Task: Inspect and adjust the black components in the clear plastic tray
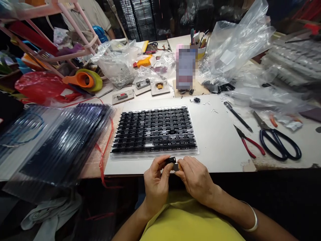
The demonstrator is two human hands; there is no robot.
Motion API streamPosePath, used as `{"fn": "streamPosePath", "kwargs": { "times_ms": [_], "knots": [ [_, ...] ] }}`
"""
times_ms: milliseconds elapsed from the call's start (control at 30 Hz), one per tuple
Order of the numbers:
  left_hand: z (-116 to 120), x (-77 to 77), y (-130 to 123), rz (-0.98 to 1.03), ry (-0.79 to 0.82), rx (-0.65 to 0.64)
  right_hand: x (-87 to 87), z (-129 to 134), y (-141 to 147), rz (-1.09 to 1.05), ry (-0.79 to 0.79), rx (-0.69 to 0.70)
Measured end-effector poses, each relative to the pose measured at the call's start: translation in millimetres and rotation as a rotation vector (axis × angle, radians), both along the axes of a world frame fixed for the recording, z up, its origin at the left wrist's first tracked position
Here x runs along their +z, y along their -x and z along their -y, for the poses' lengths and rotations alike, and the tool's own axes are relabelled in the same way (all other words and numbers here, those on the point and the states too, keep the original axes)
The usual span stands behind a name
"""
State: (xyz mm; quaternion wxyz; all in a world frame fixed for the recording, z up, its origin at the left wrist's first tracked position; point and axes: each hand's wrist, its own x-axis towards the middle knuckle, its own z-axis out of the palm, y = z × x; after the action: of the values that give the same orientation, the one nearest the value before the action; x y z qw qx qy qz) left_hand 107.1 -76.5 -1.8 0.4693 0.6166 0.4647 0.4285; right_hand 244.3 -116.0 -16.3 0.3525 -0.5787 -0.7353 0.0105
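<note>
At the front edge of the white board (213, 134), my left hand (157, 182) pinches a small black plastic part (171, 160) between thumb and fingers. My right hand (195, 177) is closed on a small flat grey piece with an orange-brown end (177, 167), which meets the black part; its exact kind is unclear. Just beyond both hands lies a clear plastic tray (155, 154) filled with rows of similar black parts (152, 129). One loose black part (197, 99) sits near the board's back edge.
Red-handled cutters (250, 142), blue-handled scissors (278, 142) and a black pen (238, 116) lie at the right. Stacked trays in plastic (67, 140) stand at the left, beside a red ribbon (102, 157). Plastic bags (233, 50) and a pink rack (75, 20) fill the back.
</note>
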Motion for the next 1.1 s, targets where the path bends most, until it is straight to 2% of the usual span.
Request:
{"fn": "streamPosePath", "kwargs": {
  "times_ms": [100,167,233,333,433,567,667,800,933,1100],
  "knots": [
    [0,-2.3,3,-0.033,-0.165,-0.047,-1.8,2,0,-0.092,-0.014,0.024],
    [0,-4.0,5,-0.039,-0.271,-0.103,-0.7,4,-1,-0.195,0.041,0.062],
    [-2,-4.9,7,-0.028,-0.297,-0.159,2.6,4,-4,-0.276,0.137,0.091],
    [-6,-3.0,7,0.019,-0.125,-0.173,11.3,1,-13,-0.291,0.213,0.155],
    [-10,2.1,6,0.128,0.157,-0.191,21.0,-2,-26,-0.291,0.143,0.203],
    [-14,5.5,5,0.363,0.503,-0.427,28.5,-2,-38,-0.292,0.129,0.255],
    [-14,4.2,6,0.541,0.686,-0.573,30.9,0,-40,-0.272,0.152,0.33],
    [-15,3.5,6,0.613,0.784,-0.539,34.7,2,-38,-0.194,0.078,0.339],
    [-16,3.5,5,0.561,0.823,-0.511,38.0,1,-36,-0.106,0.032,0.316],
    [-14,7.7,2,0.564,0.842,-0.479,37.1,1,-34,-0.068,-0.106,0.38]
  ]
}}
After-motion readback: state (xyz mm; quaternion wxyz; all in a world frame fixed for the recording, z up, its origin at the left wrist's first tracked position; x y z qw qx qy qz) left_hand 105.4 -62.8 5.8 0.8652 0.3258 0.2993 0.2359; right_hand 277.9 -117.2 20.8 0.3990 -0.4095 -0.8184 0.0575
